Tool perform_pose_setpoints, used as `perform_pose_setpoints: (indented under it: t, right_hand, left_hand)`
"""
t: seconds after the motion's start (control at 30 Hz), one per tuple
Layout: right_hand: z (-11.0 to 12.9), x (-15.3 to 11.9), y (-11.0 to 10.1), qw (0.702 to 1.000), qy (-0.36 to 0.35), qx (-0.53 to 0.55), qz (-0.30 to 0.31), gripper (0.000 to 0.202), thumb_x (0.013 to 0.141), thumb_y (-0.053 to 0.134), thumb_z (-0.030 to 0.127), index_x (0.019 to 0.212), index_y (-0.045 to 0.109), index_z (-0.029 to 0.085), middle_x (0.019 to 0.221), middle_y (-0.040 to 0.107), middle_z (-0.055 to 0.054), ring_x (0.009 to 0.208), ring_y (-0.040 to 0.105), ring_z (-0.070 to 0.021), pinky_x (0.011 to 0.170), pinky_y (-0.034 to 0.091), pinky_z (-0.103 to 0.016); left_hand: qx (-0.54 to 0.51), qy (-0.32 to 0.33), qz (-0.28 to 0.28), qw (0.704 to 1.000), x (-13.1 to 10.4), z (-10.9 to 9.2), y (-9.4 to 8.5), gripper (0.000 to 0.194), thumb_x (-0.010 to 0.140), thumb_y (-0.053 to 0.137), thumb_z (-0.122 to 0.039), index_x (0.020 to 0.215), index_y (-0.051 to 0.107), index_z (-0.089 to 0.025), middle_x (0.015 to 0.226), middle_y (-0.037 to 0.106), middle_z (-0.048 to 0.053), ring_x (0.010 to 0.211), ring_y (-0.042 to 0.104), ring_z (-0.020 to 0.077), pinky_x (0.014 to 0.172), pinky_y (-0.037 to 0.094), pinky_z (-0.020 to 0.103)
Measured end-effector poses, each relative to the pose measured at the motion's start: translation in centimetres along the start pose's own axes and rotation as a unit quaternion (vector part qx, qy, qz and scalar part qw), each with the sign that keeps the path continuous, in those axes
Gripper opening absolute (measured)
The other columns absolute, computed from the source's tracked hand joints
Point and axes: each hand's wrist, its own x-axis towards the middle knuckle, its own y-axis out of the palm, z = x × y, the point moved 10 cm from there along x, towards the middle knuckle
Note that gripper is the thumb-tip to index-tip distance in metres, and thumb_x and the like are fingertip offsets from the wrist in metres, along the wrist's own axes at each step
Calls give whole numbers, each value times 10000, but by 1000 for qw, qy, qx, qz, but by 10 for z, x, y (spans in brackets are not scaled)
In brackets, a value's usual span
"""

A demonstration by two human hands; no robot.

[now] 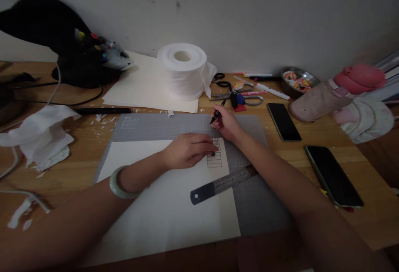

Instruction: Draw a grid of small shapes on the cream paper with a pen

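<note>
My right hand grips a black pen above the top edge of the drawing, its tip off the paper. My left hand rests over a white sheet of paper, fingers pressed together. A small dark thing shows at its fingertips; what it is I cannot make out. Beside those fingers, a drawn grid of black lines with small round shapes above it is partly covered. A metal ruler lies slanted across the sheet's right edge. Beneath the paper is a grey cutting mat.
Behind the mat stand a white tissue roll and scissors among pens. To the right are two phones, a metal bowl and a pink bottle. Crumpled tissue, paper scraps and cables lie left.
</note>
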Motion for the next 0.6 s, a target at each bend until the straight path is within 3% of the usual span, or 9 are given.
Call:
perform_pose_setpoints:
  t: [0.6]
  right_hand:
    - [0, -1, 0, 1000, 9, 22, -8, 303, 867, 484, 244, 573, 452, 176, 407, 444, 64, 305, 324, -30, 330, 184, -164]
  left_hand:
    - [10, 9, -2, 1000, -1, -1, 1, 237, 921, 427, -175, 1024, 640, -162, 1018, 673, 77, 867, 651, 147, 753, 516, 238]
